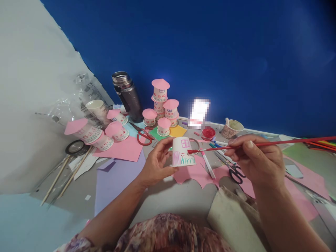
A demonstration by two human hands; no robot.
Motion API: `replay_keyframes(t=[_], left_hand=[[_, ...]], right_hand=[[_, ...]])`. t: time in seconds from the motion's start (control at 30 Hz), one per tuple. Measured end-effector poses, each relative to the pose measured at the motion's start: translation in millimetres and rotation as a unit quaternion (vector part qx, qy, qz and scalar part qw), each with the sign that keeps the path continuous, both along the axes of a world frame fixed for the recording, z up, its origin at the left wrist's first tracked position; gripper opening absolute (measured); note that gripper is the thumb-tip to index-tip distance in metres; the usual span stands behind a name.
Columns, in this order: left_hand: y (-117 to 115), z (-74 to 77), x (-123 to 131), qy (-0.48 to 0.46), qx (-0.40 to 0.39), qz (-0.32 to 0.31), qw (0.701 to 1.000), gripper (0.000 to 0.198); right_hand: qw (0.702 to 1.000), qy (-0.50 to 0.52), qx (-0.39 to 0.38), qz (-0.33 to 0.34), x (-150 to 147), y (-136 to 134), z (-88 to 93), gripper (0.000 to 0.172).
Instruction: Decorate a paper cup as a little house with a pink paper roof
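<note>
White paper cup with drawn window and door (180, 150) up over cluttered grey tabletop (154, 203), dark blue wall (223, 45) behind.
Left hand (154, 164) clamped on cup, thumb low by the rim; right hand (262, 164) pinched on long red-handled paintbrush (215, 149), red bristles at cup's side, contact unclear. White wall (23, 91) on the left. Back of table: dark grey metal flask (131, 101), lidless and upright, near pink-roofed paper-cup towers (160, 91), some stacked; others lie tipped, left. Round pot of red paint (208, 133) near wall. Lavender paper sheet (120, 175) left, cut pink paper (193, 175) below cup, black-handled scissors (237, 174) right.
</note>
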State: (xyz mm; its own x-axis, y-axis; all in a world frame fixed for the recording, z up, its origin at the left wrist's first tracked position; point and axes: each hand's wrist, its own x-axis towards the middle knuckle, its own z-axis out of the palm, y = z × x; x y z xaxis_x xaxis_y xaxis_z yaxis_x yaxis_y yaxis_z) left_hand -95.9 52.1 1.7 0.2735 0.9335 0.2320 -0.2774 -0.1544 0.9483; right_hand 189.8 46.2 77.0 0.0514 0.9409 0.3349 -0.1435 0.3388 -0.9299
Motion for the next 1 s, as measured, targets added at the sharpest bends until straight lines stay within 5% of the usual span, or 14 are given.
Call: replay_keyframes(t=[1.0], left_hand=[[-1.8, 3.3, 6.0, -0.079, -0.037, -0.039, 0.995, 0.080]], right_hand=[[1.000, 0.014, 0.006, 0.017, 1.1, -0.8, 0.3, 0.019]])
